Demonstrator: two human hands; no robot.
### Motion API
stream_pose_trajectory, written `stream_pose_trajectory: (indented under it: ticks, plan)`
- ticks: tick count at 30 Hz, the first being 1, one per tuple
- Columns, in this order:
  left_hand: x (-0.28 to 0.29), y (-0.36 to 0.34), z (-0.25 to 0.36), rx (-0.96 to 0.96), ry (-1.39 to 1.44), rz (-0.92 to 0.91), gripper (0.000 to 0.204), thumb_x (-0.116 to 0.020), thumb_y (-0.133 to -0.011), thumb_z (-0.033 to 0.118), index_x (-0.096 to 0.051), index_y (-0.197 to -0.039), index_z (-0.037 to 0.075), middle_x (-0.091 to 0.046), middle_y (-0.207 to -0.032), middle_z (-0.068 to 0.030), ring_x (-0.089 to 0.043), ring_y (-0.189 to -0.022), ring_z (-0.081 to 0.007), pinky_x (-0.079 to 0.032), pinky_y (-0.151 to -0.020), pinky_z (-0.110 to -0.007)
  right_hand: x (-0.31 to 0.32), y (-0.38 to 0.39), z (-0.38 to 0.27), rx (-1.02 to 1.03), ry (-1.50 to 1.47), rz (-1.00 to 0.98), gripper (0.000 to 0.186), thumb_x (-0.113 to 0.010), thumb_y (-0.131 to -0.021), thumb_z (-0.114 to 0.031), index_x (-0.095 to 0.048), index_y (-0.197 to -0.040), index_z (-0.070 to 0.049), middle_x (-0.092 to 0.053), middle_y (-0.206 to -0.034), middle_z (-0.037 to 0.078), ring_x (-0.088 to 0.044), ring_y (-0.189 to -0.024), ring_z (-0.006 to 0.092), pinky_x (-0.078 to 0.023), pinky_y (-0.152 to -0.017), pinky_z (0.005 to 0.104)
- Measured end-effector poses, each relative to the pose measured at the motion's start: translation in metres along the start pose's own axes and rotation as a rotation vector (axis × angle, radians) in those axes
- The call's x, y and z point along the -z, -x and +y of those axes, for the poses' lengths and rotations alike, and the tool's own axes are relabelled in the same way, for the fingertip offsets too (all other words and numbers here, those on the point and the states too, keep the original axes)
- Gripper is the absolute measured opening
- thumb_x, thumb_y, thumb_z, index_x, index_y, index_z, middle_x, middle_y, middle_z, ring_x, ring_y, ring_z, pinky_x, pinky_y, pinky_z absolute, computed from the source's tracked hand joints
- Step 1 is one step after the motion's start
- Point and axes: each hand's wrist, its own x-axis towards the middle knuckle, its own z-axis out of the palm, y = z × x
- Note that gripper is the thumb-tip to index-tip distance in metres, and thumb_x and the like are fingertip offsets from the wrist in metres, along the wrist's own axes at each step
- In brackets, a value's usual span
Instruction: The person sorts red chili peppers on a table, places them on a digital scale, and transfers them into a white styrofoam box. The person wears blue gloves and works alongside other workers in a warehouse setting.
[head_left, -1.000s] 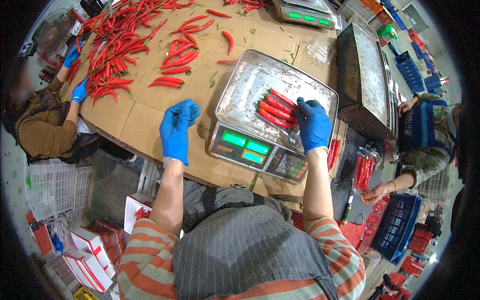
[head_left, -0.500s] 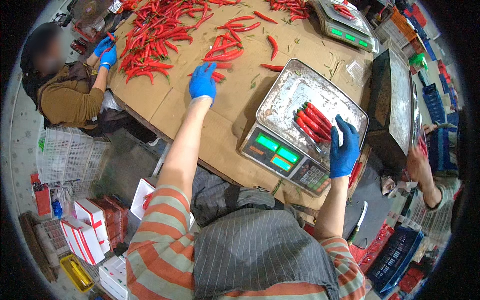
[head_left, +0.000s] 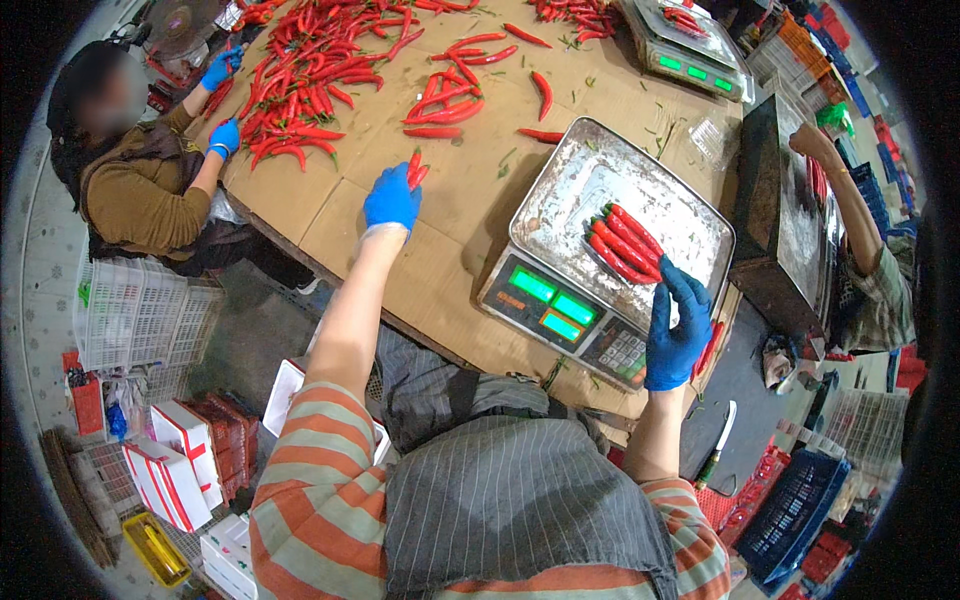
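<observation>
On the cardboard table (head_left: 300, 200), I'm seeing the left hand (head_left: 392, 198) pinching a few red chillies (head_left: 415, 167). Right hand (head_left: 678, 325) is resting half-curled at the scale tray (head_left: 580, 180), beside its chilli bunch (head_left: 625, 242), empty.

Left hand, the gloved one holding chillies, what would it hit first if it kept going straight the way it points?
Probably the loose red chillies lying on the cardboard just beyond the left hand; the big chilli heap lies further left. Depth is hard to judge.

Red chillies (head_left: 622, 242) lie on the silver scale tray (head_left: 690, 215); beside it, both hands wear blue gloves, left hand (head_left: 391, 199) and right hand (head_left: 676, 334). Below it, green displays (head_left: 552, 298) glow.
</observation>
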Motion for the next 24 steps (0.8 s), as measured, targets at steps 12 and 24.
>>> stream_pose_trajectory:
  ticks: [12, 24]
  plan:
    - [0.074, 0.135, 0.13, 0.106, 1.741, -0.459, 0.044, -0.044, -0.094, 0.02, -0.036, -0.133, -0.001, -0.051, -0.123, -0.0136, -0.052, -0.109, -0.0205, -0.041, -0.096, -0.035, -0.061, 0.02, -0.065, -0.355, -0.64, -0.378, 0.039, -0.068, -0.077, -0.007, -0.057, -0.114, -0.004, -0.062, -0.097, 0.007, -0.057, -0.079, 0.0122, -0.047, -0.073, 0.0258]
    - [0.092, 0.141, 0.136, 0.152, 1.625, -0.423, 0.049, -0.051, -0.089, 0.021, -0.038, -0.133, 0.005, -0.056, -0.119, -0.0112, -0.028, -0.048, 0.0015, -0.027, -0.045, -0.014, -0.047, 0.026, -0.044, -0.878, -1.409, -0.718, 0.036, -0.062, -0.083, -0.016, -0.053, -0.112, 0.002, -0.062, -0.102, 0.01, -0.058, -0.081, 0.0116, -0.047, -0.069, 0.0237]
